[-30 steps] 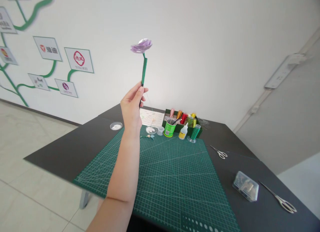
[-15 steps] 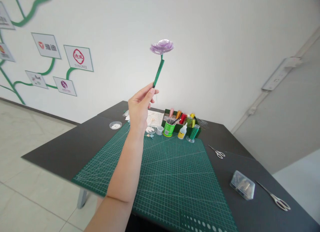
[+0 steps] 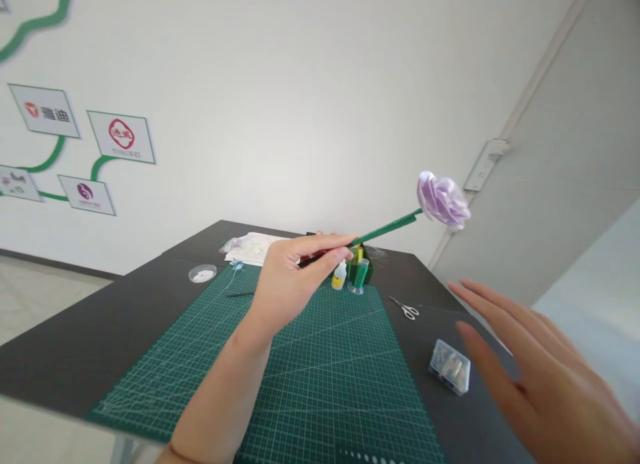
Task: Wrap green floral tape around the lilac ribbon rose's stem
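Note:
A purple fabric flower (image 3: 443,200) on a green-wrapped stem (image 3: 387,230) leans to the right above the table. My left hand (image 3: 295,277) pinches the lower end of the stem between thumb and fingers. At the lower right, my right hand (image 3: 545,371) is slightly blurred, with its fingers apart and nothing held. It is below and to the right of the flower, not touching it.
A green cutting mat (image 3: 320,371) covers the middle of the dark table. Toward its far edge are a glue bottle (image 3: 339,277) and a green thread spool (image 3: 360,275). White-handled scissors (image 3: 409,311) and a clear box (image 3: 450,367) lie right; a small dish (image 3: 203,273) lies left.
The flower has tipped from nearly upright to leaning right, and is lower. My right hand has come into view at the right. The camera view has shifted to the right.

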Demonstrator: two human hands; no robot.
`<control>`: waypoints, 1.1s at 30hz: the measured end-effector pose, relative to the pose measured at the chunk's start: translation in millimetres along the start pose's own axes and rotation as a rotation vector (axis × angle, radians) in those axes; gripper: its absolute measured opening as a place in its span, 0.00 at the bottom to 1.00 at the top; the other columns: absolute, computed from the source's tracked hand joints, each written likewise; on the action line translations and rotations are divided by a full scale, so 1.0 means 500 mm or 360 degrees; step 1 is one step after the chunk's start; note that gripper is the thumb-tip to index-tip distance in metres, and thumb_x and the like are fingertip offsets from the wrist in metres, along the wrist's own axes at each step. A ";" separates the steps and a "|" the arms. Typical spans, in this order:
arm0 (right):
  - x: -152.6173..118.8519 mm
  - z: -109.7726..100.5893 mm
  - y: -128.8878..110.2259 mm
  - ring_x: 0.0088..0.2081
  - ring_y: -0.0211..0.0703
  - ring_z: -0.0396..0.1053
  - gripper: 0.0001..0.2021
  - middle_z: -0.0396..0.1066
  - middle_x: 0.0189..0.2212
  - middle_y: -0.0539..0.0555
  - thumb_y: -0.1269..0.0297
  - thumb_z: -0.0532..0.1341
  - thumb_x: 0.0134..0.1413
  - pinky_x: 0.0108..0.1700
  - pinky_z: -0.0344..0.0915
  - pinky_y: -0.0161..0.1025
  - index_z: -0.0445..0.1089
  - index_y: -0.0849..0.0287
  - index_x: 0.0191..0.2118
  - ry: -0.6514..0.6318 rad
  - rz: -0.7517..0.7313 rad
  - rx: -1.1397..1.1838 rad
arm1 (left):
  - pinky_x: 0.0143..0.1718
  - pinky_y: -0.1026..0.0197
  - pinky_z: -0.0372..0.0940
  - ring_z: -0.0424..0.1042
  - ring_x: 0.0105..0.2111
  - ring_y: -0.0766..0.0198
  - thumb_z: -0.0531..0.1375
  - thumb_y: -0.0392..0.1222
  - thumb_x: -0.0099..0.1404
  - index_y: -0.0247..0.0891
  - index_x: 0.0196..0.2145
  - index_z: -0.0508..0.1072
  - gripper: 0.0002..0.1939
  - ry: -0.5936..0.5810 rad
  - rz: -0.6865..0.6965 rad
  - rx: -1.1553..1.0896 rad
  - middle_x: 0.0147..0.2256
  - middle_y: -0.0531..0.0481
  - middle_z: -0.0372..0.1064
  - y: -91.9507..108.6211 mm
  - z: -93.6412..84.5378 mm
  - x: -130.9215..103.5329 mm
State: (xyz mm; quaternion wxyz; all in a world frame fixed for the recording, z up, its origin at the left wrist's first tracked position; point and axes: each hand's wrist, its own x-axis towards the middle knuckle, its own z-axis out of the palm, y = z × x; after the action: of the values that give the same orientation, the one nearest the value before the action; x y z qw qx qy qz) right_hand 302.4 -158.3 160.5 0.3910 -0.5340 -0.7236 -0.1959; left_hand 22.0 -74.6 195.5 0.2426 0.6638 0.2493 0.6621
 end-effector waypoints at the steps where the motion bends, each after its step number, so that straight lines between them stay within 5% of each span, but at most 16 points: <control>1: 0.034 0.017 -0.030 0.62 0.61 0.67 0.22 0.69 0.63 0.60 0.54 0.58 0.70 0.62 0.66 0.62 0.67 0.46 0.66 -0.0047 -0.0057 0.0270 | 0.29 0.60 0.74 0.77 0.26 0.64 0.67 0.37 0.65 0.53 0.41 0.86 0.11 -0.0004 0.0014 0.0035 0.33 0.51 0.83 0.004 0.002 -0.003; 5: 0.141 0.082 -0.151 0.56 0.51 0.73 0.19 0.72 0.59 0.57 0.52 0.58 0.71 0.53 0.75 0.49 0.67 0.48 0.62 -0.0268 0.0034 0.1526 | 0.39 0.54 0.78 0.81 0.31 0.61 0.67 0.37 0.66 0.54 0.43 0.85 0.12 0.0007 0.0058 0.0107 0.38 0.51 0.84 0.013 0.007 -0.011; 8: 0.162 0.123 -0.206 0.35 0.40 0.73 0.15 0.74 0.46 0.55 0.51 0.61 0.68 0.28 0.70 0.34 0.68 0.51 0.55 -0.0265 0.0159 0.2000 | 0.43 0.53 0.79 0.82 0.36 0.58 0.67 0.37 0.66 0.54 0.43 0.85 0.12 0.0030 0.0116 0.0129 0.40 0.52 0.84 0.015 0.010 -0.012; 10: 0.157 0.144 -0.224 0.25 0.34 0.65 0.14 0.72 0.36 0.50 0.53 0.62 0.67 0.21 0.59 0.32 0.66 0.51 0.53 -0.0166 0.0271 0.2025 | 0.43 0.53 0.79 0.83 0.37 0.58 0.68 0.37 0.66 0.55 0.43 0.85 0.12 0.0041 0.0160 0.0146 0.40 0.53 0.83 0.014 0.009 -0.012; 14: 0.143 0.167 -0.229 0.20 0.35 0.54 0.10 0.58 0.19 0.42 0.56 0.61 0.68 0.21 0.51 0.33 0.68 0.54 0.48 0.0056 0.0386 0.1803 | 0.39 0.55 0.79 0.83 0.37 0.57 0.68 0.38 0.66 0.54 0.43 0.85 0.11 0.0079 0.0179 0.0264 0.41 0.52 0.83 0.008 0.005 -0.010; 19: 0.142 0.164 -0.212 0.16 0.32 0.45 0.08 0.52 0.15 0.41 0.62 0.59 0.69 0.20 0.43 0.35 0.73 0.57 0.37 0.0331 0.0285 0.1421 | 0.31 0.62 0.75 0.82 0.35 0.60 0.68 0.40 0.67 0.51 0.44 0.86 0.09 0.0098 0.0149 0.0302 0.40 0.51 0.84 0.001 0.009 -0.008; 23: 0.147 0.160 -0.204 0.18 0.32 0.48 0.02 0.47 0.17 0.40 0.65 0.64 0.64 0.22 0.49 0.34 0.73 0.56 0.39 0.0446 0.0264 0.1313 | 0.30 0.63 0.74 0.81 0.33 0.61 0.68 0.39 0.67 0.50 0.44 0.86 0.09 0.0088 0.0098 0.0262 0.39 0.51 0.84 0.000 0.016 -0.009; 27: 0.154 0.158 -0.202 0.31 0.36 0.65 0.05 0.66 0.32 0.49 0.61 0.60 0.68 0.31 0.65 0.34 0.69 0.55 0.45 0.0177 0.0309 0.1769 | 0.28 0.62 0.73 0.81 0.33 0.60 0.68 0.40 0.67 0.50 0.44 0.86 0.09 0.0078 0.0104 0.0271 0.40 0.51 0.84 0.001 0.017 -0.010; 30: 0.156 0.153 -0.201 0.35 0.38 0.68 0.09 0.68 0.44 0.53 0.57 0.59 0.67 0.28 0.66 0.33 0.65 0.54 0.48 -0.0182 0.0325 0.2147 | 0.27 0.62 0.71 0.80 0.32 0.60 0.67 0.38 0.67 0.53 0.45 0.85 0.12 0.0082 0.0140 0.0349 0.41 0.53 0.84 0.000 0.016 -0.011; 33: 0.152 0.152 -0.203 0.23 0.33 0.57 0.11 0.64 0.31 0.46 0.55 0.58 0.69 0.20 0.54 0.31 0.64 0.53 0.50 -0.0388 0.0389 0.2221 | 0.26 0.62 0.70 0.79 0.31 0.61 0.67 0.38 0.67 0.53 0.44 0.85 0.11 0.0103 0.0183 0.0432 0.39 0.54 0.84 -0.003 0.016 -0.010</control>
State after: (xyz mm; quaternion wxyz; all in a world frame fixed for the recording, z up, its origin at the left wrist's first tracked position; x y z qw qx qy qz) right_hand 172.0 -93.8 186.2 0.5767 -0.2548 -0.6538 0.4184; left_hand 29.9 -76.7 190.6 0.1042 0.6820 0.3059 0.6561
